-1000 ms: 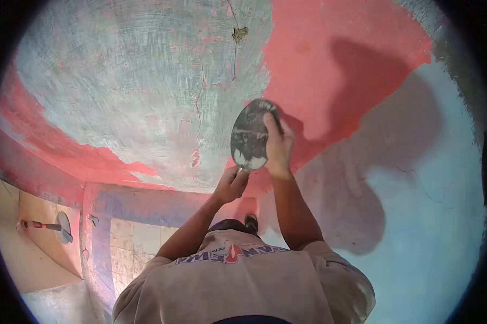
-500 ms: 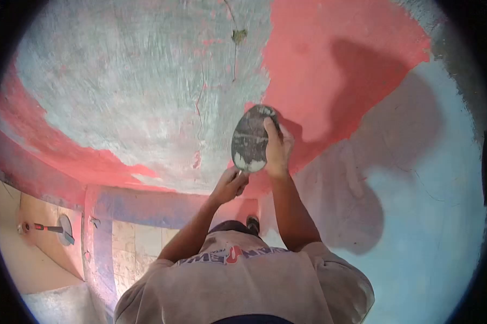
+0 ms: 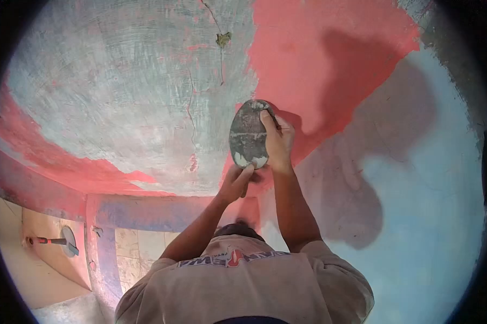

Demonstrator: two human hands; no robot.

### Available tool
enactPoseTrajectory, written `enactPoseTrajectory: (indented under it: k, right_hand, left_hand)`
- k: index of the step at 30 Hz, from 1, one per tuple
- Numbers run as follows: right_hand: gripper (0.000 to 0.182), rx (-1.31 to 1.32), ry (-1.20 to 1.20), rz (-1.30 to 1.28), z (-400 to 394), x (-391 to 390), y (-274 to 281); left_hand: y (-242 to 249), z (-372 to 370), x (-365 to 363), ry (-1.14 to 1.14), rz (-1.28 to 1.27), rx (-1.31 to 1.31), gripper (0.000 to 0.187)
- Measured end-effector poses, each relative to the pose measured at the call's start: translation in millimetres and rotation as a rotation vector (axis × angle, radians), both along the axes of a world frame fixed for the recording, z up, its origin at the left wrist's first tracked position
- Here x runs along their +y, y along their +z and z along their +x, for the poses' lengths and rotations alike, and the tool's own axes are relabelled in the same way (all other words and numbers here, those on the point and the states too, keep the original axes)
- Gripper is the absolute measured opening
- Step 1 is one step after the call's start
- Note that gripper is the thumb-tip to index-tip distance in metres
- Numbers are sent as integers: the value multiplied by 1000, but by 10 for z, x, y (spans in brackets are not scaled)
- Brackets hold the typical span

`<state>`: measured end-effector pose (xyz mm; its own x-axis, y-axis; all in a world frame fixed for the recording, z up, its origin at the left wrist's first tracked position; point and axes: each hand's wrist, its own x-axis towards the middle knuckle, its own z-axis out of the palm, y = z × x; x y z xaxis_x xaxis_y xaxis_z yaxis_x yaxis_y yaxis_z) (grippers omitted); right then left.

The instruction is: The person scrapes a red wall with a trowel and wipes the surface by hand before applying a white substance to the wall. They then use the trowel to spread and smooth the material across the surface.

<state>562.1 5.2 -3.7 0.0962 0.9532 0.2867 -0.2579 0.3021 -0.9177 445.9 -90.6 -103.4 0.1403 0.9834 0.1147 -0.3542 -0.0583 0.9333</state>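
Note:
A dark, round-edged disc [image 3: 249, 127] with a pale line across its middle and whitish patches near its ends is held up in front of a wall. My right hand [image 3: 278, 141] grips its right side, thumb on the face, other fingers mostly hidden behind. At the bottom rim, my left hand [image 3: 237, 182] has its fingers curled and its thumb against the edge. The disc's far side is out of sight. Behind it the wall is part grey scraped plaster [image 3: 119, 81] and part red paint [image 3: 303, 54].
Light blue wall [image 3: 427, 183] lies to the right, with shadows. A long crack [image 3: 191, 108] and a small hole [image 3: 223, 39] mark the grey area. At lower left is a tool with a red-and-black handle [image 3: 49, 241] and a round grey head.
My left hand has moved up slightly, bringing its thumb onto the disc's lower rim. My right hand still grips the disc. The view has shifted a little, so the wall appears farther left.

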Motion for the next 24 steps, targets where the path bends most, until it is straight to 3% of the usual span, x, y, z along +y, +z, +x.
enactPoseTrajectory:
  k: [6, 9, 13, 15, 20, 24]
  right_hand:
    - [23, 6, 121, -73, 24, -8, -26]
    - [23, 362, 368, -187, 36, -229, -126]
    - [26, 522, 402, -265, 29, -267, -512]
    - [22, 474, 303, -247, -21, -281, -412]
    - [19, 484, 213, -204, -74, -378, -230]
    - [14, 385, 306, -153, 16, -327, -178]
  left_hand:
    - [-339, 88, -111, 5, -31, -34, 40]
    - [-387, 138, -102, 25, -50, -4, 41]
    - [-297, 242, -189, 58, -100, -58, 37]
    - [-323, 299, -230, 67, -147, -157, 35]
    - [-287, 323, -250, 153, -83, -44, 36]
    - [-216, 349, -240, 175, -49, 7, 39]
